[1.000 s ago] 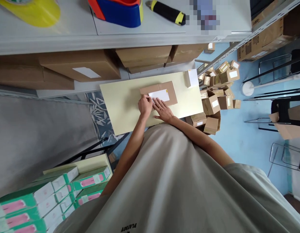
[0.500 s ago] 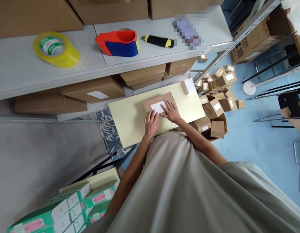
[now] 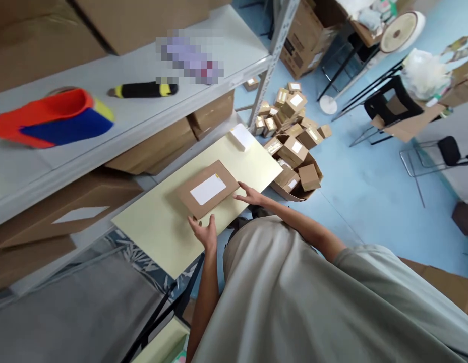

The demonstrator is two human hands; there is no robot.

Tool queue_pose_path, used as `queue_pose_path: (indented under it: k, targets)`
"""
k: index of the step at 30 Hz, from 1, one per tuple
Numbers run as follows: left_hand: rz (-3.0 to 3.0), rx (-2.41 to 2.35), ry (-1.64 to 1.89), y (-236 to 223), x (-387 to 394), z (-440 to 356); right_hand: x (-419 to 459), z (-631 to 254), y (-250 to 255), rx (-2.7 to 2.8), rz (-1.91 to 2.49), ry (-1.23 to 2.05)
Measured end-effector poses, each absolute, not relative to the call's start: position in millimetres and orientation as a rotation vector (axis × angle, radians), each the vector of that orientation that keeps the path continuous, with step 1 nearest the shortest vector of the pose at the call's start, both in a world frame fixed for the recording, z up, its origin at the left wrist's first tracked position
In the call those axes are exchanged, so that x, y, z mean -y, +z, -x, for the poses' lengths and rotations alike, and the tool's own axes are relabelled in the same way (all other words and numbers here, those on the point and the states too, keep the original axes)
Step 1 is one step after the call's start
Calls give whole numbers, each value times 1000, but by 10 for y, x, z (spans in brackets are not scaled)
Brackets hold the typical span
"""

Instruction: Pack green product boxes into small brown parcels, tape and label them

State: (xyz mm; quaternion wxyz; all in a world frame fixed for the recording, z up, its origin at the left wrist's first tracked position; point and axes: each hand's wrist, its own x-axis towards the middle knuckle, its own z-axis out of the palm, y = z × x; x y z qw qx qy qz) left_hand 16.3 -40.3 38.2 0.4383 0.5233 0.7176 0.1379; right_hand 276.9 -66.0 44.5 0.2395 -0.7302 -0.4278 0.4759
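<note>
A closed cardboard box [image 3: 184, 194] with a white label [image 3: 208, 189] stuck on its top lies on the pale yellow tabletop [image 3: 154, 242]. My left hand [image 3: 204, 233] is at the box's near left corner, fingers and thumb spread. At the right corner is my right hand [image 3: 249, 194], its fingers also apart, with the fingertips at the cardboard edge. Whether either hand presses on the box is hard to tell. A small stack of white labels [image 3: 242, 137] rests at the tabletop's far right end.
On the grey shelf [image 3: 139, 118] lie an orange and blue tape dispenser [image 3: 63, 121], a black and yellow utility knife [image 3: 145, 89] and a pixelated purple item [image 3: 190, 58]. Large cartons [image 3: 151, 151] fill the shelf below. Right of the table, an open carton [image 3: 313, 186] holds several small boxes.
Both hands have moved off the label's surface to the box's corners, and the fingers have spread. The view has swung to the right; the tape roll is out of sight.
</note>
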Motion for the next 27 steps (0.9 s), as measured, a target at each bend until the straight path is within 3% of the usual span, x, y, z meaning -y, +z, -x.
queue_pose_path:
  k: [8, 12, 19, 27]
  targets:
    - [-1277, -1633, 892, 610, 542, -736, 1213, -3381, 1036, 951, 1870, 1170]
    - [-1394, -1498, 961, 916, 511, -1231, 1465, -3852, 1112, 720, 1834, 1120]
    - [-1668, -1305, 776, 1315, 434, -2627, 1830, -4953, 842, 326, 1759, 971]
    - [-2184, -1012, 314, 1080, 5, -4956, 2184, -6313, 407, 61, 1806, 689]
